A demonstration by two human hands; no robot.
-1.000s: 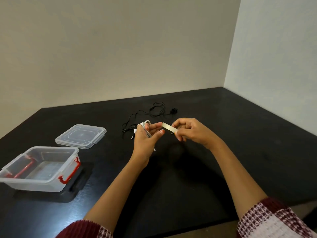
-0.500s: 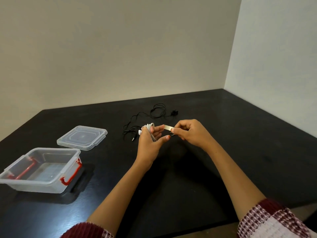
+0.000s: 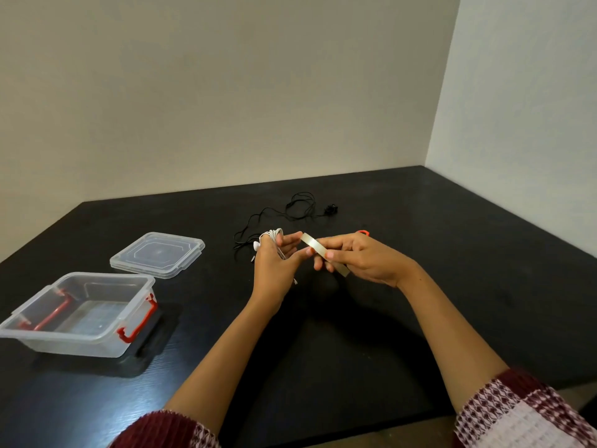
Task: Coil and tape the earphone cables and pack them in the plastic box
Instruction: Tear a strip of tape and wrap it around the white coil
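My left hand (image 3: 274, 270) holds a coiled white earphone cable (image 3: 272, 238), looped over the fingers, above the middle of the black table. My right hand (image 3: 358, 258) grips a roll of clear tape (image 3: 318, 250), held edge-on just right of the left fingertips, which touch the roll's near end. A loose black earphone cable (image 3: 292, 210) lies on the table behind both hands. The open clear plastic box (image 3: 135, 305) with red latches stands at the left, and nothing shows inside it.
The box's clear lid (image 3: 158, 255) lies flat behind the box. A small red-orange object (image 3: 363, 232) peeks out behind my right hand. The black table (image 3: 468, 253) ends at walls at the back and right.
The tape roll in my right hand has turned and now shows a longer edge, tilted down to the right. My left hand with the white coil stays beside it.
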